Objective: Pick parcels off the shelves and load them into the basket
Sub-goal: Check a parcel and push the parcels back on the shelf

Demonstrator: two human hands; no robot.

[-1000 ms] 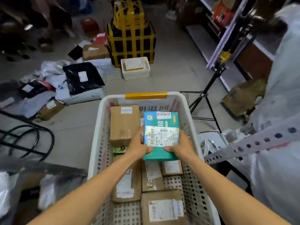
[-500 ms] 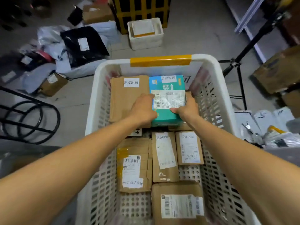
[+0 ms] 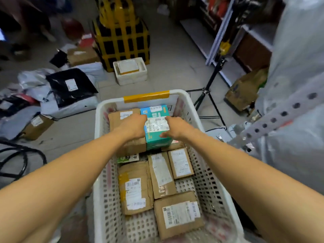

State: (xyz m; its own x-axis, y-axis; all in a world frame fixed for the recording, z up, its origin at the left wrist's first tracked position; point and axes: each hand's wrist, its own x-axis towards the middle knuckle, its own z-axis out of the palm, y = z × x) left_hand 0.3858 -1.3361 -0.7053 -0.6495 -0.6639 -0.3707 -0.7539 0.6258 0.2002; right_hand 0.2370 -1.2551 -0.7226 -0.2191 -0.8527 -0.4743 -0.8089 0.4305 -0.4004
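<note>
At the far end of the white basket (image 3: 98, 137), both hands are on the teal box (image 3: 156, 137). Left hand (image 3: 135, 126) grips its left side, fingers curled over the edge. Right hand (image 3: 175, 128) grasps the right side, thumb pressed on the near part of the top face. White shipping label faces up between the two hands. The box sits just right of a brown carton (image 3: 117, 120) and touches it. We cannot tell whether its weight is on the parcels beneath or carried by the hands.

Basket contents, nearer to us:
- green-and-white packet (image 3: 128, 157), partly hidden under the brown carton
- taped carton (image 3: 135, 188) with yellow tape and several labels, on the left
- long carton (image 3: 162, 174) in the middle
- small carton (image 3: 180, 163) just right of it
- near carton (image 3: 178, 214) at the near right, barcode label up

A strip of yellow tape (image 3: 146, 96) wraps the far rim of the basket.

On the floor to the far left we note a black poly bag (image 3: 70, 86) lying on grey and white mailers, with a small brown box (image 3: 37, 126) near them. Beyond the basket stands a white foam box (image 3: 130, 71), and behind it a yellow-and-black crate stack (image 3: 122, 37). To the right, a black tripod (image 3: 208, 92) stands near the shelves (image 3: 219, 32). A perforated metal strut (image 3: 280, 116) crosses the right edge, with pale plastic sacks behind it.
</note>
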